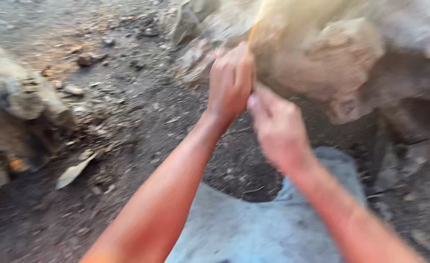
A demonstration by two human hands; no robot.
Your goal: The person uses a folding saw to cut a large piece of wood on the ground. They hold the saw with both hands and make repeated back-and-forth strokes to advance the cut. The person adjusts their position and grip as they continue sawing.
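Head view, heavy motion blur. Both arms stretched fwd over dark, ash-like ground (142, 122).

Left hand (230, 83): fingers clenched round a thin pale-orange stick (252, 33); stick runs up out of the fist twd top edge, upper part washed out by glare. Right hand (276, 127): just beside and below left, thumb end touching or nearly touching left fist; fingers curled, but cannot tell if grasping the stick, too blurred.

Stick sits directly in front of large tan rock (332, 58), upper right. Contact w/ rock: cannot tell.

Other rock (20, 104) at left edge, well apart from hands. Pale flat shard (73, 171) on ground near it. Small stones scattered upper left. Grey-blue cloth (254, 229) below arms, at bottom centre.
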